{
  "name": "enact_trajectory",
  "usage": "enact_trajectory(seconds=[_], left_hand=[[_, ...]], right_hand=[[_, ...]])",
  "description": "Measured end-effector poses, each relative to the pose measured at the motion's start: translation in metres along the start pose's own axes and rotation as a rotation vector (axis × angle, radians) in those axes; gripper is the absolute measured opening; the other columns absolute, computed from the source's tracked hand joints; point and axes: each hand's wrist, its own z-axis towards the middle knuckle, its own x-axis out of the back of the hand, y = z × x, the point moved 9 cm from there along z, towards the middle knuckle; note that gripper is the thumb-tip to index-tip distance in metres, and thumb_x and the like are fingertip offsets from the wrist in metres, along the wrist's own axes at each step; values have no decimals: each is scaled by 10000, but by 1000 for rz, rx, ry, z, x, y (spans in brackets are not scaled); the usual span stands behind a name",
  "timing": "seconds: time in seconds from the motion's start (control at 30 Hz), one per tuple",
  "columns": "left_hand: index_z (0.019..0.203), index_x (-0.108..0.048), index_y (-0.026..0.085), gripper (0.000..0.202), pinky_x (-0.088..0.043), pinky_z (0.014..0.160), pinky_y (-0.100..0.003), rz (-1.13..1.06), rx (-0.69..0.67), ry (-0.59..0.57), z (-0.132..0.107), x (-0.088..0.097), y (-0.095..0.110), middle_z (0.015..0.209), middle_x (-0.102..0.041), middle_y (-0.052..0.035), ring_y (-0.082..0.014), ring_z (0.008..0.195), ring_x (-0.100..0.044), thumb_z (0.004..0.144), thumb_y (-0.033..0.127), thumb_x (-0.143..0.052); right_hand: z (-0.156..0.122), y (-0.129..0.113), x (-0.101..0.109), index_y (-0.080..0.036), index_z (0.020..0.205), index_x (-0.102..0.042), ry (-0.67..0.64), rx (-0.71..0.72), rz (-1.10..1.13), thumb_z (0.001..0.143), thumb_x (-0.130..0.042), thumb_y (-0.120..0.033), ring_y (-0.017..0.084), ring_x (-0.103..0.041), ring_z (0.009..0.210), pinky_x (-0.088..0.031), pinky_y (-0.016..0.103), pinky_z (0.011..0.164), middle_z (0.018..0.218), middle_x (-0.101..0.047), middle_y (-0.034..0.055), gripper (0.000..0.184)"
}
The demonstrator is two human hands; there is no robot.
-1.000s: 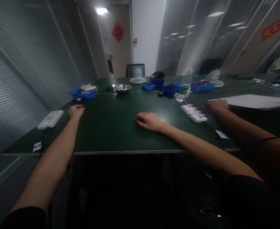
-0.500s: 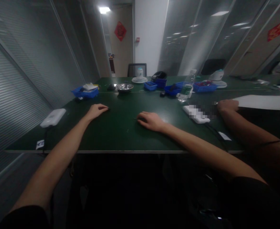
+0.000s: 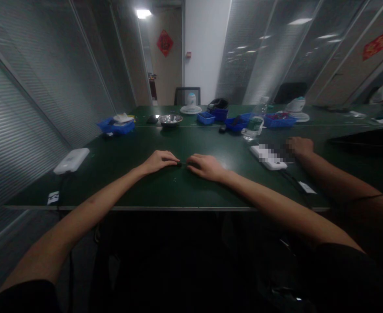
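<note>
Both my hands lie on the dark green table (image 3: 139,191), fingertips facing each other near its middle. My left hand (image 3: 159,160) has its fingers curled and pressed together, and the tips touch a small dark part (image 3: 179,164). My right hand (image 3: 207,167) rests palm down with its fingers bent over the other end of that part. What the part is, I cannot make out in the dim light.
A white flat device (image 3: 71,161) with a cable lies at the left edge. Blue bins (image 3: 115,126), a metal bowl (image 3: 171,119), a small fan (image 3: 190,105) and a water bottle (image 3: 254,124) stand farther back. Another person's hand (image 3: 298,146) rests beside a white block (image 3: 268,157) on the right.
My left hand has swept from the table's left side to the middle and met my right hand at the small dark part. My right hand stayed put. The white sheet at the right is gone.
</note>
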Motion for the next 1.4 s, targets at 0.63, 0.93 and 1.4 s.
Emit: enact_trajectory(seconds=[0.63,0.93,1.4], left_hand=[[1107,-851,296,223,-547,913,-392,-8,-14,-24,0,-4,9,1116,-777,-80,-251,1022,-722,966,406,-719],[1135,-841,241,249,-536,900,-345,6,-76,-40,2,-10,16,1111,-772,-93,-223,1006,-715,980,386,-713],[1360,-731,240,407,-493,860,-337,35,8,-106,1,-14,6,1101,-711,-84,-219,967,-639,1001,418,-662]], right_hand=[[0,-6,1,-200,1294,-623,18,42,2,1086,-476,-378,211,-667,959,-465,309,801,1189,-690,95,311],[2,-8,-2,-216,1309,-621,22,57,15,1091,-482,-386,212,-674,958,-476,313,799,1213,-691,93,310],[3,2,0,-209,1292,-631,47,-49,31,1078,-509,-356,217,-665,998,-466,306,830,1207,-700,99,287]])
